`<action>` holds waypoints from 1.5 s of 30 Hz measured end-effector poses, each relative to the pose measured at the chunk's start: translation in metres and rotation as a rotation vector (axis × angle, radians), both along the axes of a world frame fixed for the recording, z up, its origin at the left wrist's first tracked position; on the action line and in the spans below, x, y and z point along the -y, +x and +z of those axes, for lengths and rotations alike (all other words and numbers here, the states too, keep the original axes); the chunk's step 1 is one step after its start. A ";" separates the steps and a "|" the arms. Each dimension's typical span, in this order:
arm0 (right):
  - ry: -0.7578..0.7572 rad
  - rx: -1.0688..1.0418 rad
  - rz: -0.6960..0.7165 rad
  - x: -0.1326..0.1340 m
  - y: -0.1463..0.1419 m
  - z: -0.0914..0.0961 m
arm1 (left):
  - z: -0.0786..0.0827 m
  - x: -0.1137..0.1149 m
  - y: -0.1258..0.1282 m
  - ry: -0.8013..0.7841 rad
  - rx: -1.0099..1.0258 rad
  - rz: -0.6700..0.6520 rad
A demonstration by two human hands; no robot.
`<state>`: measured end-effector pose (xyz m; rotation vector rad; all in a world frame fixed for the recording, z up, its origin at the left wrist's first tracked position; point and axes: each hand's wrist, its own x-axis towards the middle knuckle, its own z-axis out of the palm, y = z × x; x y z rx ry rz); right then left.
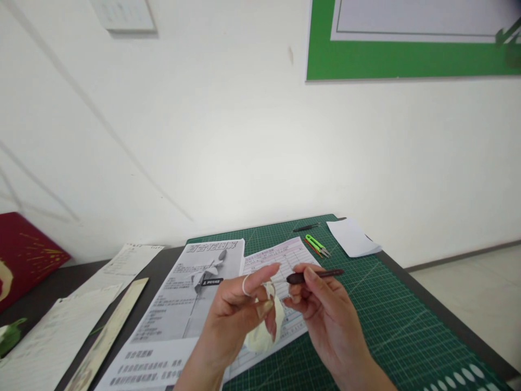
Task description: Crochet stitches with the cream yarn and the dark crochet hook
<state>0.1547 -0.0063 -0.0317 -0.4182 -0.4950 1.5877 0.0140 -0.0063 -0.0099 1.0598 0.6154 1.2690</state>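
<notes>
My left hand (240, 304) pinches thumb against fingers on a strand of cream yarn, partly hidden, and a pale loop circles its index finger. Below and behind those fingers is a bundle of cream yarn (258, 338), over the printed sheets. To the right, my right hand (325, 304) grips a dark brown crochet hook (299, 278) between thumb and fingers, its thicker end towards the left hand. The hook's tip is too small to make out. A small gap separates the two hands.
A green cutting mat (366, 304) covers much of the dark table. On it lie a printed pattern sheet (163, 320), a lined form (293, 252), green thread snips (315, 244), a black tool (306, 227) and white paper (353, 237). At left lies a ruler (109, 331).
</notes>
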 end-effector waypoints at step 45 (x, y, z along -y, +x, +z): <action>0.362 0.155 -0.168 0.007 0.001 -0.016 | -0.001 0.000 -0.003 -0.114 0.483 -0.318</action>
